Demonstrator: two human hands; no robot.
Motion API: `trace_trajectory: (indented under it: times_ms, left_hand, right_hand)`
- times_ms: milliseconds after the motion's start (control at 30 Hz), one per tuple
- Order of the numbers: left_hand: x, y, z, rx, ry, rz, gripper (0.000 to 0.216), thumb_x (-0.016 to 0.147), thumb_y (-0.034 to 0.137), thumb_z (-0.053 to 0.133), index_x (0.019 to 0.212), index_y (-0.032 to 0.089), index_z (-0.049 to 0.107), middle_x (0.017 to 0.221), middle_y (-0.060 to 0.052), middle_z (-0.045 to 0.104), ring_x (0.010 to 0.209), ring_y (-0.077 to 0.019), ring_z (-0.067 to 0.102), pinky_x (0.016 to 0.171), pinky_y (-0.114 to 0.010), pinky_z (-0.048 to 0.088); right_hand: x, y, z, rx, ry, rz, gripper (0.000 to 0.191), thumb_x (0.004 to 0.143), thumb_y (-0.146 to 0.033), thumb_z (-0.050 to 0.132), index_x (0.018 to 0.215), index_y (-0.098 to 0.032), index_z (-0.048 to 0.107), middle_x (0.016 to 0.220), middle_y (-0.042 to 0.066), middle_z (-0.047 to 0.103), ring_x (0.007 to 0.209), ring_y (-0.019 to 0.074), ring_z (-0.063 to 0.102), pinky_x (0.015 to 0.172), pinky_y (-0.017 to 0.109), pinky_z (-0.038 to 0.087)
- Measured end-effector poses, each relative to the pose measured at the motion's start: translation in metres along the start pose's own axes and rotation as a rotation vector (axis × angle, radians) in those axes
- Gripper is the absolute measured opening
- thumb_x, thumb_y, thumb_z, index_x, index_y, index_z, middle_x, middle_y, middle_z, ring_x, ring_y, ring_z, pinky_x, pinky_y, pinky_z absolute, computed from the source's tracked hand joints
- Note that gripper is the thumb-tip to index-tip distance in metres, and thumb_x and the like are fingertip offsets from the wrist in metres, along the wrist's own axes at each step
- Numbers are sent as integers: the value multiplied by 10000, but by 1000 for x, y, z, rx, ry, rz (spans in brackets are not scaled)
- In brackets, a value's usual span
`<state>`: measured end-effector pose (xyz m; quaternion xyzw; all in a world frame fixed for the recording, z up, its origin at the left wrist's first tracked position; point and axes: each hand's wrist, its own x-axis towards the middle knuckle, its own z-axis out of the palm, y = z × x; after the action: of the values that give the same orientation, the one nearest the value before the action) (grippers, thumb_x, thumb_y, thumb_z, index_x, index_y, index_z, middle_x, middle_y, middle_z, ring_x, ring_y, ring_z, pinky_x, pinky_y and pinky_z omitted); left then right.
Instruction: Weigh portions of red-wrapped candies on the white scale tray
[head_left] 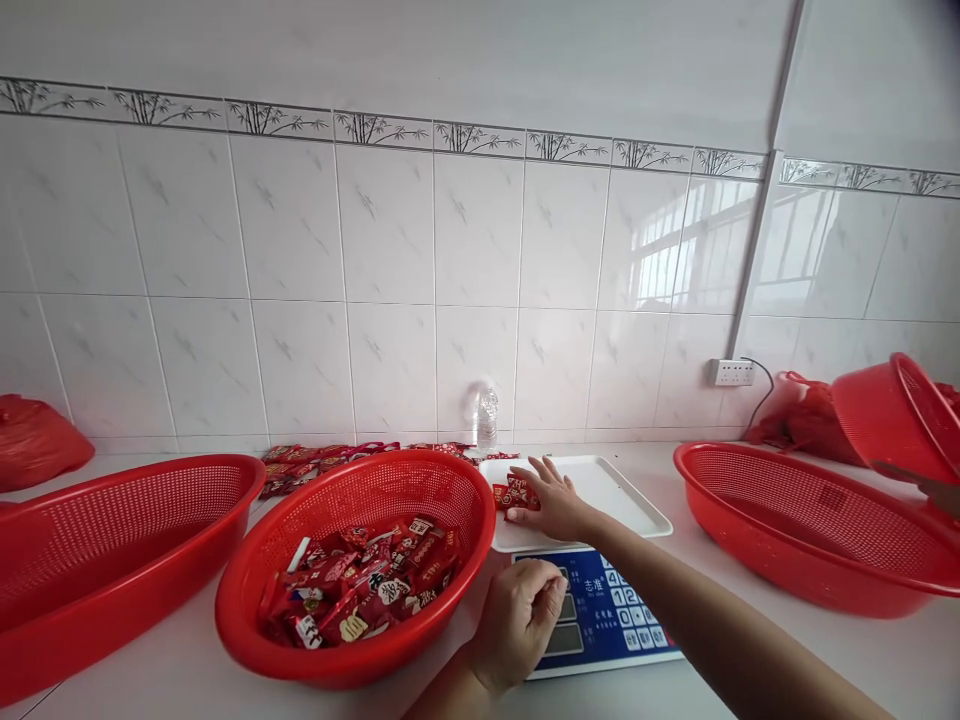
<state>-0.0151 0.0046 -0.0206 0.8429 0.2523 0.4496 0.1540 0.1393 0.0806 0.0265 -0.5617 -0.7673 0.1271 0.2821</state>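
Observation:
My right hand (551, 500) reaches across onto the white tray (615, 495) of a blue electronic scale (607, 615). Its fingers are spread and rest on a few red wrapped sweets (514, 493) at the tray's left side. My left hand (517, 620) hovers over the left part of the scale's keypad and display, curled into a loose fist with nothing visible inside. Just left of both hands stands a round red mesh basket (352, 480) holding several red wrapped sweets (360, 585).
An oval red basket (112, 520) stands at far left, another (810, 500) at right. Another person's hand (941, 490) tilts a smaller red basket (892, 410) at the right edge. More sweets (315, 462), a clear bottle (487, 418), red bags (30, 440) and a wall socket (731, 372) line the tiled wall.

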Motion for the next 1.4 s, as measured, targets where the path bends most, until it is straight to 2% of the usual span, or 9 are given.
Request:
trace_trajectory:
  times_ms: [133, 233, 367, 500, 633, 767, 967, 1167, 1400]
  left_hand:
    - [0, -2, 0, 3, 17, -29, 231, 936, 251, 424, 761, 207, 568, 700, -15, 619, 655, -161, 576, 613, -252, 445]
    - [-1, -2, 1, 8, 11, -32, 238, 939, 259, 422, 750, 206, 557, 696, -16, 613, 654, -161, 573, 612, -254, 442]
    - [-1, -1, 1, -3, 6, -21, 234, 943, 261, 415, 765, 206, 556, 708, -17, 617, 674, -162, 582, 638, -260, 450]
    - [0, 0, 1, -2, 20, -22, 235, 942, 257, 413, 767, 204, 561, 709, -20, 618, 675, -164, 583, 642, -261, 453]
    - [-1, -2, 1, -1, 21, -21, 238, 942, 252, 417, 755, 193, 552, 694, -18, 604, 655, -152, 562, 632, -251, 443]
    - [-2, -3, 2, -9, 14, -12, 239, 948, 242, 417, 763, 179, 554, 696, -17, 598, 658, -138, 547, 631, -234, 429]
    - [-1, -2, 2, -21, 3, -16, 240, 952, 242, 425, 760, 171, 550, 690, -14, 591, 663, -131, 542, 635, -220, 412]
    - [-1, -1, 2, -18, -7, -29, 242, 954, 247, 427, 764, 167, 554, 695, -11, 594, 659, -124, 540, 628, -211, 401]
    - [-1, -2, 2, -14, -1, -26, 242, 957, 247, 423, 780, 166, 568, 709, -13, 601, 670, -126, 551, 638, -213, 402]
  right_hand:
    - [12, -11, 4, -137, -153, -63, 809, 698, -689, 622, 1418, -390, 404, 1583, 61, 187, 1448, 371, -8, 1051, 690, -9]
    - [19, -13, 7, -204, -188, -84, 729, 748, -689, 564, 1407, -419, 408, 1549, 66, 280, 1417, 396, 159, 1022, 705, 114]
    - [23, -13, 9, -259, -149, -97, 615, 798, -667, 516, 1357, -415, 476, 1431, 69, 441, 1258, 344, 439, 965, 555, 343]
    - [22, -13, 12, -300, -44, -74, 530, 827, -609, 530, 1265, -313, 579, 1289, 104, 530, 1149, 312, 514, 908, 438, 396]
    - [22, -10, 13, -303, 34, -82, 334, 857, -435, 583, 1129, -248, 634, 1144, 81, 595, 1027, 234, 579, 839, 338, 434]
    - [26, -2, 12, -280, 102, -45, 256, 906, -354, 566, 1091, -182, 609, 1067, 54, 617, 909, 169, 610, 796, 335, 491]
    - [36, 3, 8, -222, 157, 50, 291, 941, -365, 532, 1147, -165, 580, 1082, 58, 627, 892, 156, 629, 781, 350, 535]
    - [43, -4, 9, -199, 104, 58, 321, 932, -365, 550, 1188, -172, 565, 1122, 65, 618, 929, 170, 631, 798, 363, 536]
    - [42, -12, 19, -218, 1, -68, 340, 926, -361, 557, 1217, -185, 560, 1242, 83, 572, 1065, 208, 588, 905, 435, 493]
